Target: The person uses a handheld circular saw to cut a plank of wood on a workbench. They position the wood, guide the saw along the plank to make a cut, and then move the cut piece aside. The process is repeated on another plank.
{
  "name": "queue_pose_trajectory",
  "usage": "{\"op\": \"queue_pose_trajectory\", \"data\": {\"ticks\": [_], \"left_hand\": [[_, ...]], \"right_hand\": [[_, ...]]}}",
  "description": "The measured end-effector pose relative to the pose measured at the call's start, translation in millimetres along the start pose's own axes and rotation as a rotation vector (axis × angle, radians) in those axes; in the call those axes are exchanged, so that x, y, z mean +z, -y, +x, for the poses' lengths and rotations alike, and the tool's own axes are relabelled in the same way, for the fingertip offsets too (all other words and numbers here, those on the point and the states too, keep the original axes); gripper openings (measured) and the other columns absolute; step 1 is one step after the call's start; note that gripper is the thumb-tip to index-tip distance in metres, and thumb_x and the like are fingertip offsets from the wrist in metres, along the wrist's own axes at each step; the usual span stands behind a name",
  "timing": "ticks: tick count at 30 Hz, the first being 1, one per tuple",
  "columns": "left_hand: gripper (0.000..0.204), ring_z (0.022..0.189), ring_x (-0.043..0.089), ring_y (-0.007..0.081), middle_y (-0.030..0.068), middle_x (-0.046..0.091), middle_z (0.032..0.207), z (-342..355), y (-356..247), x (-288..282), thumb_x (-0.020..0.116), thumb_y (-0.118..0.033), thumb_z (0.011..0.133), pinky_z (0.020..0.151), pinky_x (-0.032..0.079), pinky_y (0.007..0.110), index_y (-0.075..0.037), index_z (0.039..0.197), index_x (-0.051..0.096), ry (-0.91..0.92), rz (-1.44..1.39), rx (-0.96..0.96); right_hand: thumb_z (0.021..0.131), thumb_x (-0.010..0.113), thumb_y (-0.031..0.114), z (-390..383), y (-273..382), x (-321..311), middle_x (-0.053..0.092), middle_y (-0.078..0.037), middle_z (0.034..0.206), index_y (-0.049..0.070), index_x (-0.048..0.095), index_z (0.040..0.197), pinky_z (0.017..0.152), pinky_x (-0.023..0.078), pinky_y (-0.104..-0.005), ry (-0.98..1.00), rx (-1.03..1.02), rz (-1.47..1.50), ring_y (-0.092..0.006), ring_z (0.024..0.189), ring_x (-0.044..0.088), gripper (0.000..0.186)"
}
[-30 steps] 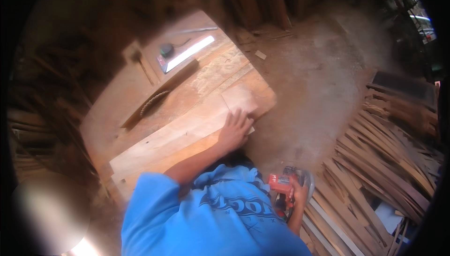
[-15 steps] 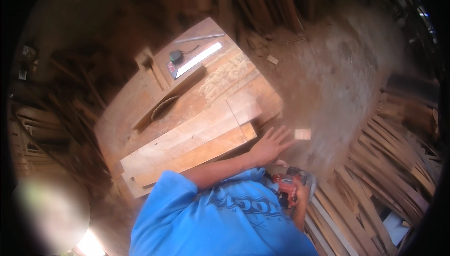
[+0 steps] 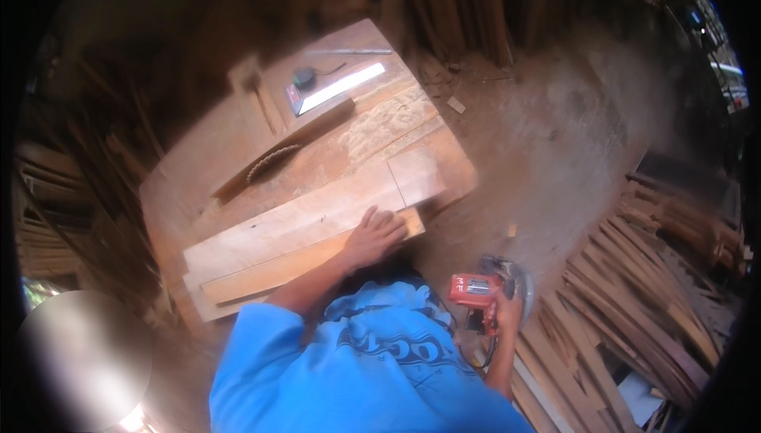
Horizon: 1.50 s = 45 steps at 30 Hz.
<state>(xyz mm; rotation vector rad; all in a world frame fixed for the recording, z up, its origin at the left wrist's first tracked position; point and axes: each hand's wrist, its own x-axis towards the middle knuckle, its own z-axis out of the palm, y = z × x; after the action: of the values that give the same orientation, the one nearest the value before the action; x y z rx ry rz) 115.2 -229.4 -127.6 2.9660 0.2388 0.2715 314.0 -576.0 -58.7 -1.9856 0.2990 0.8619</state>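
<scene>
My left hand (image 3: 379, 236) lies over the right end of a narrow wooden board (image 3: 273, 278), its fingers bent across it and the thumb hidden. That board lies along the near side of the table on a wider pale plank (image 3: 301, 223), which has a dark line crossing it near the right end. Off the table to the right, my right hand (image 3: 507, 312) is closed round the handle of a red circular saw (image 3: 474, 290). The saw hangs beside my body, with its round guard facing right.
On the table (image 3: 186, 171) a toothed saw blade (image 3: 269, 164) sticks up beside a wooden fence strip. Sawdust (image 3: 388, 124), a tape measure (image 3: 304, 78) and a metal square (image 3: 341, 88) lie beyond. Stacked timber (image 3: 634, 298) fills the right side. A small offcut (image 3: 512, 230) is over the floor.
My left hand has moved left from beyond the board's end onto the board, its spread fingers now bent. The small offcut looks smaller and farther down. The saw shows more fully.
</scene>
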Motion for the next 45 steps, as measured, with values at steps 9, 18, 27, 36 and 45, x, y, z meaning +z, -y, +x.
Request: {"op": "queue_pose_trajectory", "data": {"ticks": [9,18,27,36,45], "left_hand": [[0.065,0.144,0.044,0.0383,0.0131,0.054,0.151,-124.1,53.9,-43.3,0.077,-0.046,0.088,0.123,0.027,0.06,-0.014,0.141,0.059,-0.118,-0.114,-0.29],[0.062,0.114,0.063,0.0321,0.0176,0.075,0.109,-80.1,137.6,-50.2,0.056,-0.06,0.102,0.113,0.032,0.051,-0.002,0.105,0.077,-0.023,-0.172,-1.088],[0.058,0.101,0.064,0.0317,0.0164,0.074,0.095,-79.0,142.8,-55.5,0.06,-0.059,0.1,0.105,0.036,0.048,-0.003,0.094,0.077,-0.018,-0.199,-1.117],[0.055,0.093,0.064,0.0293,0.0116,0.072,0.087,-81.2,141.0,-41.7,0.061,-0.057,0.1,0.106,0.036,0.052,-0.005,0.085,0.075,-0.113,-0.133,-1.073],[0.055,0.097,0.064,0.029,0.011,0.072,0.088,-81.9,141.6,-39.0,0.061,-0.056,0.1,0.11,0.035,0.054,-0.005,0.086,0.076,-0.096,-0.151,-1.078]], "right_hand": [[0.091,0.078,0.019,-88.6,124.0,51.5,0.063,-0.002,0.071,0.0,0.069,0.11,0.05,0.044,-0.0258,0.203,-0.217,-0.067,-0.0091,0.055,0.057,0.028],[0.092,0.076,0.013,-131.1,192.1,156.7,0.062,-0.001,0.072,-0.001,0.068,0.111,0.056,0.044,-0.0261,0.409,-0.213,-0.105,-0.0094,0.058,0.054,0.025],[0.093,0.077,0.012,-135.8,178.2,204.8,0.063,-0.001,0.074,-0.002,0.067,0.107,0.056,0.043,-0.025,0.451,-0.214,-0.274,-0.0077,0.06,0.054,0.022],[0.092,0.079,0.014,-135.1,186.2,211.5,0.064,0.001,0.076,-0.001,0.068,0.104,0.06,0.045,-0.025,0.406,-0.165,-0.345,-0.0066,0.064,0.057,0.021],[0.094,0.077,0.016,-139.8,196.7,227.1,0.059,0.001,0.065,0.004,0.064,0.089,0.05,0.04,-0.0249,0.395,-0.172,-0.389,-0.0075,0.055,0.053,0.018]]}}
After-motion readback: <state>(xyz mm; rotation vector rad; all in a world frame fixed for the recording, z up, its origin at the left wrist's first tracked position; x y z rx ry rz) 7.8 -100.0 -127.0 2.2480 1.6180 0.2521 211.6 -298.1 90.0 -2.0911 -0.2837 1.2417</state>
